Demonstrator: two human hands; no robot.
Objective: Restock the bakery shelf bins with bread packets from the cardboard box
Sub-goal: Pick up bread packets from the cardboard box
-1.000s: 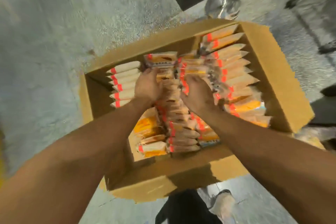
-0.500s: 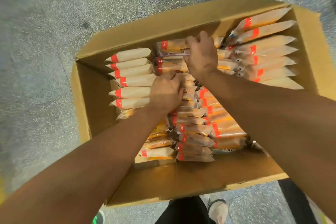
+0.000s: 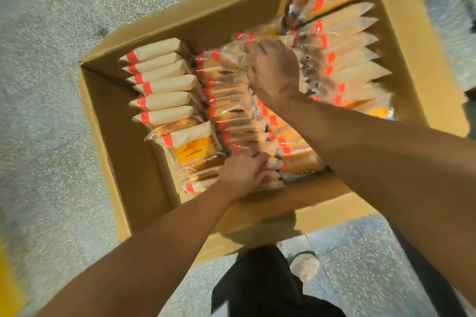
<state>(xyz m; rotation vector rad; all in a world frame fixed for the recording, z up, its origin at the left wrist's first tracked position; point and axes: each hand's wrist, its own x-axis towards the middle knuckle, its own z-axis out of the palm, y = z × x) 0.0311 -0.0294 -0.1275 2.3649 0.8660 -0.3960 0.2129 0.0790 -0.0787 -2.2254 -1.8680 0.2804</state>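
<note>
An open cardboard box (image 3: 123, 141) stands on the floor below me, packed with rows of bread packets with orange-red tape bands. The middle row of packets (image 3: 231, 110) runs from near to far. My left hand (image 3: 244, 172) curls its fingers over the near end of that row. At the row's far end my right hand (image 3: 273, 69) grips several packets. A row of white-wrapped packets (image 3: 162, 85) fills the left side and longer packets (image 3: 347, 41) fill the right side.
Speckled grey floor (image 3: 51, 59) surrounds the box. My dark trouser leg (image 3: 257, 288) and a light shoe (image 3: 305, 266) stand just in front of the box's near wall. A yellow patch (image 3: 10, 285) shows at the lower left edge.
My left hand slid back along the middle row to its near end. My right hand stayed at the far end. The view came closer to the box.
</note>
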